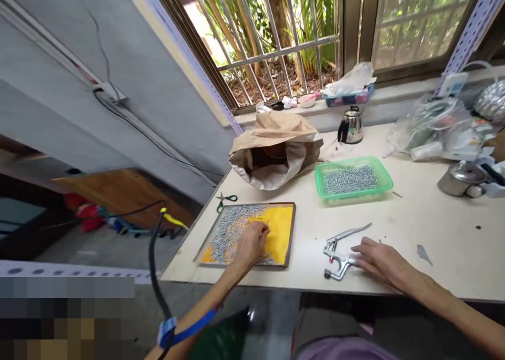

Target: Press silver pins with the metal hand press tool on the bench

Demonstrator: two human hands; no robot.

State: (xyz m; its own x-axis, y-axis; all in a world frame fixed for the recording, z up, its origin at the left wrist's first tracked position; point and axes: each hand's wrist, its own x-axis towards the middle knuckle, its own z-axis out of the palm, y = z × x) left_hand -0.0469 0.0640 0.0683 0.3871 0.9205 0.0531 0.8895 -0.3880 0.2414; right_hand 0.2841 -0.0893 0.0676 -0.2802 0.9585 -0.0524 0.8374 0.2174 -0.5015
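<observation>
My left hand (251,242) is over a shallow tray (292,233) with a yellow bottom, its fingertips pinched together. Whatever lies between those fingertips is too small to make out. Many small silvery metal pieces, like pins or screws (229,231), cover the left part of the tray. My right hand (381,260) is low at the table's front edge, fingers around the lower handle of metal pliers (337,260) with a C-shaped jaw and a spring. The pliers' upper handle is spread away from the lower one. A blue strap (193,329) crosses my left forearm.
A green basket (355,192) of similar metal pieces stands behind the pliers. Green-handled scissors (226,198) lie beyond the tray, near an open paper bag (276,139). A kettle (352,126), plastic bags (434,128) and a metal pot (461,180) stand farther back. A black cable (153,255) rises by my left arm.
</observation>
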